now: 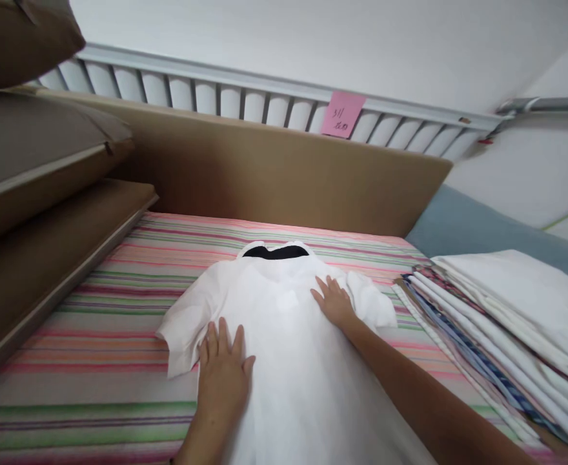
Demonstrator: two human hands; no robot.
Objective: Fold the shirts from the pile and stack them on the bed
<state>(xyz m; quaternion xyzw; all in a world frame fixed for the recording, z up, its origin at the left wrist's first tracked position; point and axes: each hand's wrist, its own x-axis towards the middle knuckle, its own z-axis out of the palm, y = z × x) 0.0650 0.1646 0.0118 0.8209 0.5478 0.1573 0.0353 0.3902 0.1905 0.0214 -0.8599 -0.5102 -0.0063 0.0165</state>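
A white short-sleeved shirt [279, 336] lies spread flat on a striped bed sheet [119, 284], collar pointing away from me with a dark inner neckband showing. My left hand [222, 371] rests palm down on the shirt's left side near the sleeve, fingers stretched out together. My right hand [333, 300] lies flat on the upper right chest area, fingers extended toward the collar. Neither hand holds anything.
A stack of folded fabrics [497, 336], white and striped, sits on the right. Brown cushions [37, 213] are piled at left. A tan headboard [284, 174] runs along the back below a white railing with a pink sticky note [342, 114].
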